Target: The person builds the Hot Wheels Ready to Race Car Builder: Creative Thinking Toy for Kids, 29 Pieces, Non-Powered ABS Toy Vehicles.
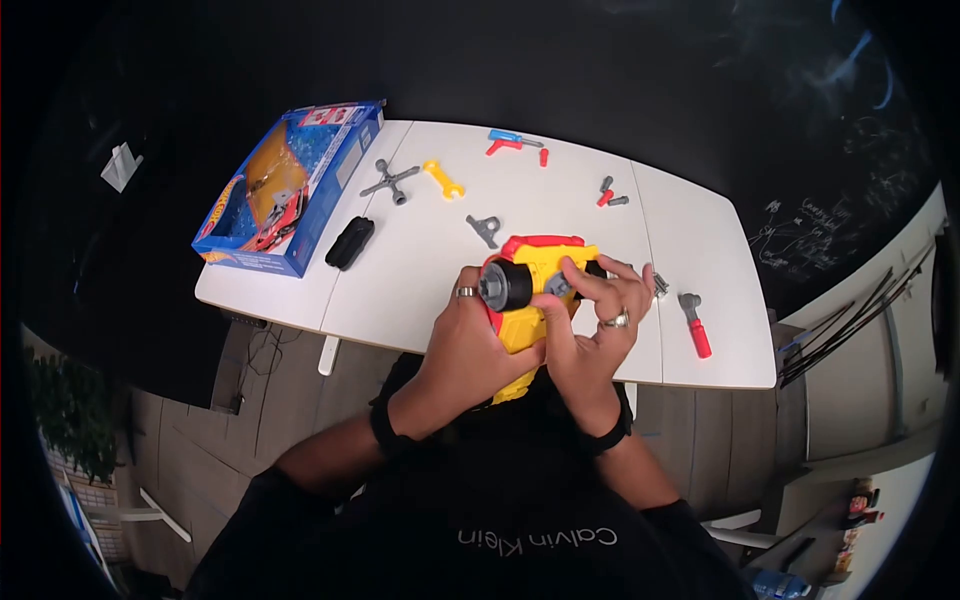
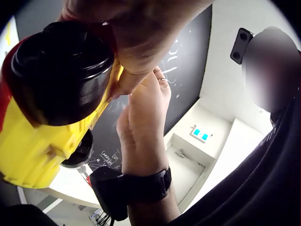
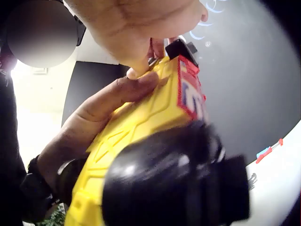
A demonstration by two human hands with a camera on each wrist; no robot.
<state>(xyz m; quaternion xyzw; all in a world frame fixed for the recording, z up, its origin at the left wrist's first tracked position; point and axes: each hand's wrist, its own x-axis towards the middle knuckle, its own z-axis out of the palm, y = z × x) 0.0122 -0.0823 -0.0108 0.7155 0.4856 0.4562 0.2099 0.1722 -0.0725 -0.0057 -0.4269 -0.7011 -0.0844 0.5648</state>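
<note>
Above the near edge of the table, both hands hold a chunky yellow toy car [image 1: 545,262] with red trim and black wheels. My left hand [image 1: 465,345] grips its left side and end, behind a black wheel [image 1: 510,286] with a grey hub. A small grey part [image 1: 557,286] sits on the yellow face, and my right hand [image 1: 598,335] pinches it between thumb and fingers. In the left wrist view, another black wheel [image 2: 61,80] is close to the camera. The right wrist view shows the car's yellow ribbed underside [image 3: 127,127], with the left thumb lying along it.
On the white table [image 1: 400,290] stands a blue toy box [image 1: 345,185] at left. Around lie a black piece [image 1: 350,243], grey cross wrench [image 1: 388,182], yellow wrench [image 1: 443,180], grey bracket [image 1: 485,230], toy drill [image 1: 508,139], several bolts [image 1: 607,196] and a red-handled tool [image 1: 698,330].
</note>
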